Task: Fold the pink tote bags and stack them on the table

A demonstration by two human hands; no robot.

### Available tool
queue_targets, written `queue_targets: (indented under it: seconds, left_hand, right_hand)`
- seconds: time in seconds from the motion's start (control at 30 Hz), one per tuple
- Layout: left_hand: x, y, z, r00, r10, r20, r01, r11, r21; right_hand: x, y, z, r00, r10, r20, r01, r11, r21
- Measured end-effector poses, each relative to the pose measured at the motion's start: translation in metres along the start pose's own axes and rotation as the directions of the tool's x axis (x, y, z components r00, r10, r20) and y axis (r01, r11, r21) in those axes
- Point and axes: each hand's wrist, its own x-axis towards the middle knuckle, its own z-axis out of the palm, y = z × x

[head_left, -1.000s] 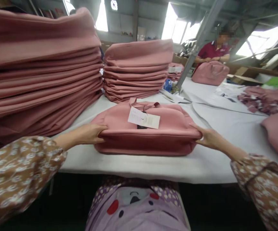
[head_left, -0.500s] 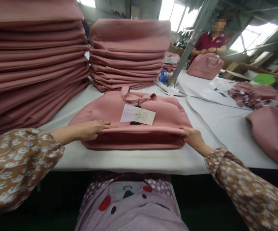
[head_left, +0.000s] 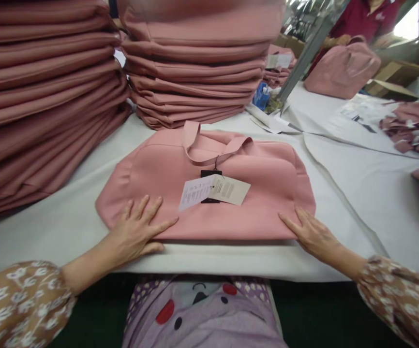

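Here, two tall stacks (head_left: 42, 92) of folded pink bags stand behind one flat pink bag (head_left: 209, 193) on the white table (head_left: 340, 193). It carries two paper tags (head_left: 213, 191). Left hand (head_left: 139, 232) and right hand (head_left: 313, 234) press its near edge, fingers spread, gripping nothing.

Bare surface (head_left: 64, 227) left of the bag (head_left: 209, 193) & a wider stretch to its right, room for a hand both sides. Tall stack (head_left: 42, 96) walls the left; 2nd stack (head_left: 195, 67) blocks just behind the bag. Slanted pole (head_left: 304, 53) & papers (head_left: 271, 123) at back right; scraps (head_left: 412, 128) far right.
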Motion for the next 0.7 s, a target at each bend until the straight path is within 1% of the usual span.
queue_targets:
  seconds: [0.1, 0.27, 0.33, 0.47, 0.53, 0.63, 0.67, 0.7]
  left_hand:
    - [-0.004, 0.001, 0.008, 0.999, -0.012, -0.052, 0.007, 0.996, -0.086]
    - [-0.011, -0.004, 0.016, 0.994, 0.033, -0.102, -0.045, 0.992, -0.121]
    - [-0.012, -0.005, 0.018, 0.992, 0.044, -0.120, -0.060, 0.989, -0.133]
    - [-0.009, -0.005, 0.021, 0.989, 0.032, -0.143, -0.053, 0.988, -0.146]
    - [-0.007, -0.005, 0.022, 0.988, 0.032, -0.151, -0.053, 0.988, -0.142]
    - [-0.007, -0.006, 0.024, 0.984, 0.032, -0.174, -0.054, 0.991, -0.121]
    - [-0.007, -0.006, 0.025, 0.983, 0.031, -0.179, -0.052, 0.992, -0.115]
    - [-0.007, -0.007, 0.026, 0.983, 0.030, -0.183, -0.051, 0.992, -0.111]
  right_hand:
    - [-0.004, -0.005, 0.003, 1.000, 0.013, 0.017, -0.014, 0.996, 0.084]
    - [-0.008, -0.015, -0.002, 0.997, 0.061, 0.044, -0.068, 0.981, 0.183]
    - [-0.006, -0.021, 0.000, 0.995, 0.092, 0.031, -0.096, 0.973, 0.210]
    - [0.000, -0.028, 0.008, 0.989, 0.146, -0.006, -0.140, 0.962, 0.232]
    - [0.001, -0.027, 0.007, 0.988, 0.155, 0.003, -0.151, 0.957, 0.248]
    - [0.006, -0.015, -0.005, 0.986, 0.163, 0.027, -0.164, 0.940, 0.300]
    - [0.010, -0.010, -0.011, 0.980, 0.197, 0.038, -0.199, 0.925, 0.325]
    - [0.016, -0.005, -0.016, 0.963, 0.266, 0.040, -0.262, 0.899, 0.350]
